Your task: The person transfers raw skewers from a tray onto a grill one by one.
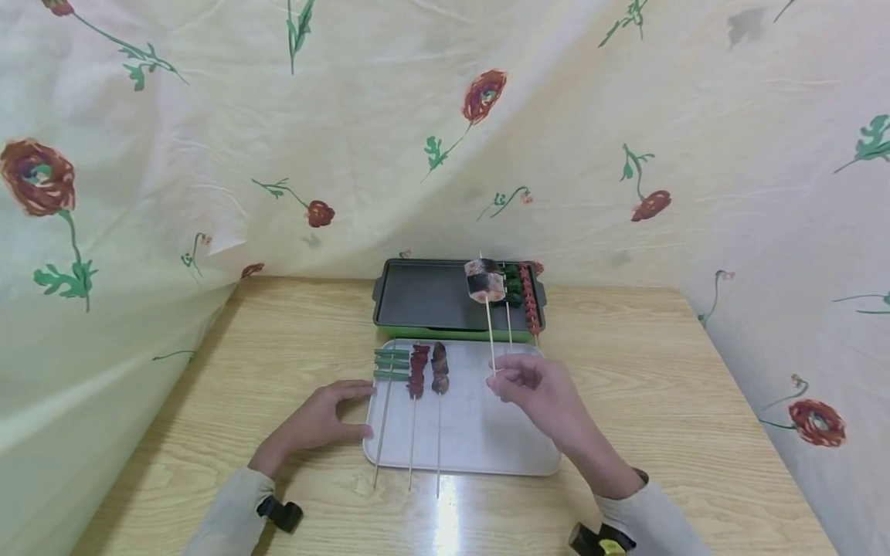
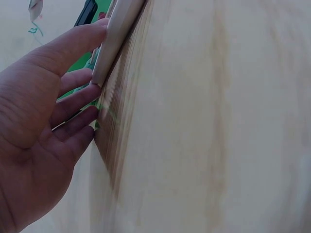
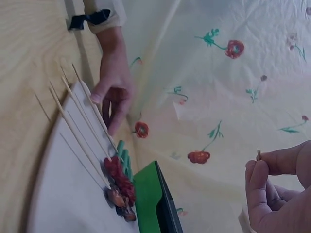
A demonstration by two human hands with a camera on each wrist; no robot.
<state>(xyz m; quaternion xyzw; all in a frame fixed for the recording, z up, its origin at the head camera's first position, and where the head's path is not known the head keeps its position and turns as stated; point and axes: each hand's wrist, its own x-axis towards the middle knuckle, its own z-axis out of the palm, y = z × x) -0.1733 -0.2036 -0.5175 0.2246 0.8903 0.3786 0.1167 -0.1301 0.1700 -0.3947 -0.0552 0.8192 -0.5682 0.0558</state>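
My right hand [image 1: 545, 394] pinches the lower stick of a skewer [image 1: 485, 279] between thumb and fingertips. Its dark and pinkish-white chunks are held up, overlapping the grill's right part in the head view. My left hand [image 1: 321, 417] rests against the left edge of the pale tray [image 1: 494, 440], thumb and fingers spread along the rim. On the tray's left side lie a skewer of green pieces [image 1: 392, 364], one of dark red meat [image 1: 417, 371] and one of brown chunks [image 1: 439, 369], their sticks reaching past the near edge. The right wrist view shows only the stick's end [image 3: 258, 154] in the pinch.
Behind the tray stands a black grill plate [image 1: 424, 297] on a green base [image 3: 148, 194]. At its right side lie a dark green skewer [image 1: 514, 284] and a red one [image 1: 530, 305]. A flowered cloth [image 1: 375, 154] hangs behind the wooden table [image 1: 660, 386].
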